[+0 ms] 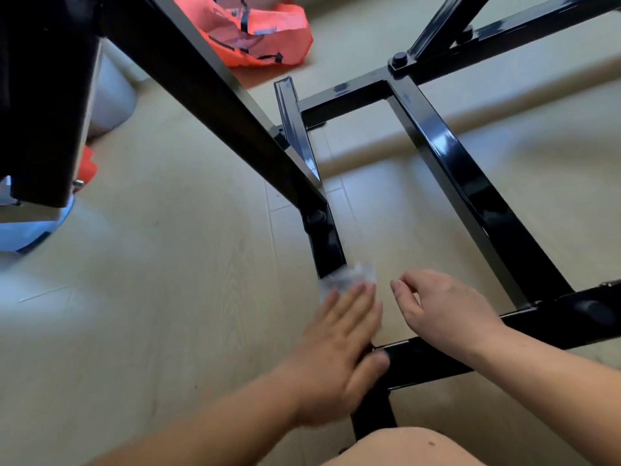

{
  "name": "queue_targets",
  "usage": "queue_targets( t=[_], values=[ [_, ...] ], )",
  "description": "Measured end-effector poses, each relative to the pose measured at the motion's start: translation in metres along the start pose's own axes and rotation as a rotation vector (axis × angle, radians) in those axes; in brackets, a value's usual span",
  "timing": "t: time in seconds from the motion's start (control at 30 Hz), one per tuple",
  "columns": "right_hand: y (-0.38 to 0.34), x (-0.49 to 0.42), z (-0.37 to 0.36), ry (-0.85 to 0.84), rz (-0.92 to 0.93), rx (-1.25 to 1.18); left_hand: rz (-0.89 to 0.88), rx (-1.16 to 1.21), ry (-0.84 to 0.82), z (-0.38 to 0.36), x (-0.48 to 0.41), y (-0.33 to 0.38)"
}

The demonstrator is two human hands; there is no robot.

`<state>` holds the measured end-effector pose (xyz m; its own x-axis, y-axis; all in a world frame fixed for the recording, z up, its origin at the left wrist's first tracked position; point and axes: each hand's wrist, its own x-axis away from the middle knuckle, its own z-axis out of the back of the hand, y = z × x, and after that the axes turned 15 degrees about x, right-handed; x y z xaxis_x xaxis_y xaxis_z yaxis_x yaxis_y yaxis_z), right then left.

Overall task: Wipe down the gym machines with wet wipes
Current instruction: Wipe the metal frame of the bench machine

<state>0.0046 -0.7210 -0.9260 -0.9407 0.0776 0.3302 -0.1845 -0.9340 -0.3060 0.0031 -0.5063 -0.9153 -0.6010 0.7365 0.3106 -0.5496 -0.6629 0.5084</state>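
White wipe (347, 280) under flat left hand (339, 351)

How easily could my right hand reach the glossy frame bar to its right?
Probably yes: the right hand holds nothing, and only bare floor lies between it and the glossy bar.

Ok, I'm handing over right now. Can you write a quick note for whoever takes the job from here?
Left hand: flat, fingers straight, pressing the wet wipe onto the left floor bar of the black machine frame, near the front crossbar.
Right hand: loosely curled, holds nothing, inside the frame.
Done: wipe is on that bar; how much is already clean cannot be told.
Left: the rest of that bar, the right floor bar, the far crossbar, the slanted upright.
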Motion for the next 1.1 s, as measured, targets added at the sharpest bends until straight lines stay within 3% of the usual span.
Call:
queue_targets(
  t=[0.07, 0.13, 0.3, 0.37, 0.47, 0.53, 0.6, 0.7, 0.8, 0.93, 1.1],
  values=[
    [0.0, -0.003, 0.005, -0.027, 0.01, -0.074, -0.094, -0.005, -0.09, 0.0, 0.02, -0.001],
    [-0.003, -0.008, 0.011, -0.056, 0.018, -0.154, -0.1, -0.011, -0.079, 0.016, 0.008, -0.018],
    [-0.016, -0.025, 0.023, -0.025, -0.009, -0.285, 0.069, 0.076, 0.237, 0.037, -0.056, -0.046],
    [-0.021, -0.029, 0.031, -0.031, -0.014, -0.302, 0.03, 0.178, 0.376, 0.022, -0.051, -0.035],
    [-0.032, -0.033, 0.04, -0.071, -0.035, -0.436, -0.097, 0.202, 0.442, 0.009, -0.023, -0.018],
    [-0.043, -0.035, 0.045, -0.133, -0.062, -0.644, 0.03, 0.365, 0.539, 0.028, -0.017, -0.012],
    [-0.055, -0.04, 0.054, -0.192, -0.094, -0.833, 0.259, 0.631, 0.755, 0.059, -0.026, -0.006],
    [-0.072, -0.048, 0.068, -0.137, -0.093, -1.02, 0.506, 1.003, 0.957, 0.099, -0.041, 0.012],
    [-0.081, -0.055, 0.082, 0.005, -0.002, -1.022, 0.507, 0.973, 1.009, 0.124, -0.052, 0.023],
    [-0.076, -0.066, 0.095, -0.085, 0.182, -1.014, 0.494, 0.908, 1.002, 0.141, -0.054, 0.024],
    [-0.062, -0.088, 0.102, -0.065, 0.21, -0.983, 0.496, 0.907, 0.961, 0.159, -0.04, 0.026]
  ],
)
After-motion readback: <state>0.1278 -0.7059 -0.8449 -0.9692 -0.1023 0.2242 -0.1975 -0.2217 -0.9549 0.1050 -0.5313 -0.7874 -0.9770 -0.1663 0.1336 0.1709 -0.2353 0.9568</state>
